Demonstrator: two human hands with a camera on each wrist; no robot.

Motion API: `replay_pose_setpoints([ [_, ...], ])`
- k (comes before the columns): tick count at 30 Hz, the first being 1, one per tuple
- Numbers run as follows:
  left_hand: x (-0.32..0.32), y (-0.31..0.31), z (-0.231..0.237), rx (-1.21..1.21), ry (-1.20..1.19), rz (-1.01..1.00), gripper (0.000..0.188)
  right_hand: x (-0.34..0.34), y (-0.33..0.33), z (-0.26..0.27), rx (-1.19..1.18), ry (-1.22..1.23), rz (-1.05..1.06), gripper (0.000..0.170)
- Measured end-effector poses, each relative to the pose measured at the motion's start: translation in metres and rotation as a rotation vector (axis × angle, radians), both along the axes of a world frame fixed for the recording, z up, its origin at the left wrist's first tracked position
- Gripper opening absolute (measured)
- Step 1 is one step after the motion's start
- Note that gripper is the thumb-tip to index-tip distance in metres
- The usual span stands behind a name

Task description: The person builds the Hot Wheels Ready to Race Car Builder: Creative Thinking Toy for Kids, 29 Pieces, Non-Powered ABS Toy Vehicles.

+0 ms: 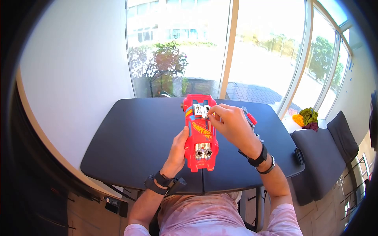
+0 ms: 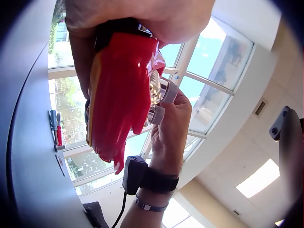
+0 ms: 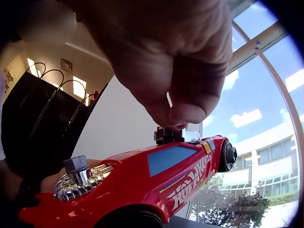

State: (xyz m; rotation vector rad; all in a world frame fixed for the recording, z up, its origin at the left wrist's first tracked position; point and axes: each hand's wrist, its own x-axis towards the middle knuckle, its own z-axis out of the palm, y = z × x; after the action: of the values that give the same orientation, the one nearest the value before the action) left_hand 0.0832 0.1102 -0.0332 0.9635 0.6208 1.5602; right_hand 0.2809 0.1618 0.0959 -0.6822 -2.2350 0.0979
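A red toy car (image 1: 201,137) with yellow lettering and chrome engine parts is held above the table by my left hand (image 1: 178,153), which grips its left side. In the left wrist view that hand (image 2: 142,19) covers one end of the car (image 2: 121,90). My right hand (image 1: 234,128) pinches at a small silver and dark part (image 1: 201,111) on the car's far end. From the right wrist view, the fingertips of this hand (image 3: 175,61) touch that part (image 3: 171,135) on top of the car (image 3: 156,175); what lies between them is partly hidden.
Behind my right hand, a red-handled tool (image 1: 251,118) lies on the dark table (image 1: 130,145) among grey pieces. Right of the table stands a grey bench (image 1: 319,157), with green, yellow and maroon cloths (image 1: 309,117) behind it. Large windows rise beyond the table.
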Motion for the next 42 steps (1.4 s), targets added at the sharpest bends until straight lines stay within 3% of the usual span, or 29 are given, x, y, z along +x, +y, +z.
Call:
replay_pose_setpoints([
  [9,-0.003,0.002,-0.002,0.030,0.012,-0.003,0.055,-0.011,0.013,-0.003,0.143,-0.042,-0.084,0.012],
  [15,-0.003,0.002,-0.001,0.032,-0.004,-0.022,0.056,-0.005,0.016,-0.003,0.050,0.015,-0.009,0.015],
  [18,-0.001,0.000,0.002,0.025,-0.020,-0.036,0.056,-0.004,0.006,0.008,0.045,0.070,-0.067,0.016],
  [33,-0.009,0.006,-0.006,0.072,0.032,-0.016,0.055,-0.010,0.016,-0.009,0.208,-0.076,-0.063,0.021],
  [42,0.000,0.002,0.000,0.033,-0.029,0.042,0.057,0.000,-0.015,-0.018,-0.037,0.023,-0.035,0.025],
])
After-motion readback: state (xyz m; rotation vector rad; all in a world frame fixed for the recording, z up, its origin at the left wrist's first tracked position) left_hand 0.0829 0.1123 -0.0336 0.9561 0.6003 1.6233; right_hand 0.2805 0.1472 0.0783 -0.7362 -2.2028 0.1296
